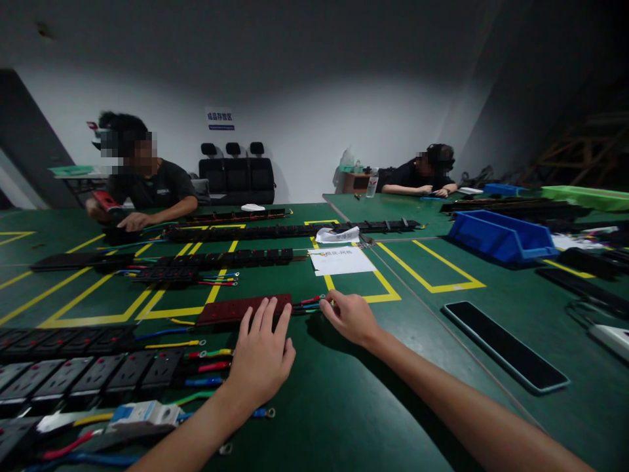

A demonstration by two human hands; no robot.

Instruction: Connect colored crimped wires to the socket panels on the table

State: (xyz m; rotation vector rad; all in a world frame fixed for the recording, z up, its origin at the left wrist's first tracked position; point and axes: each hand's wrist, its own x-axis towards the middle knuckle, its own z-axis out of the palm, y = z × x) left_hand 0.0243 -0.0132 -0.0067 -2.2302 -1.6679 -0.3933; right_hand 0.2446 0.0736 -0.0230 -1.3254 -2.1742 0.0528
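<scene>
Our left hand [260, 357] lies flat, fingers spread and nearly straight, the fingertips [268, 308] pressing down on the near end of a dark red socket strip [243, 308]; it grips nothing and, as we judge it, simply pins the strip so it cannot slide on the table. Our right hand [350, 316] is curled, fingers drawn together at the ends of the wires [309, 303] that leave the strip's right end; it appears to pinch them, though the fingertips hide the contact, so we cannot tell how firm the hold is. The strip is long, flat and narrow, lying lengthwise straight ahead of us on the green table [344, 406], just short of a yellow floor-style marking line [181, 312]. Its wires are short, red, blue and green-yellow, fanned out toward the right hand. To our left lie rows of black socket modules [73, 377] with coloured leads, and a white and blue breaker [145, 414] nearest us. Beyond the strip sit a sheet of paper [341, 260] and longer black strips [226, 232]. On the right are a blue bin [501, 236] and a black panel [506, 345]. Two other people [147, 180] sit working at the far side.
</scene>
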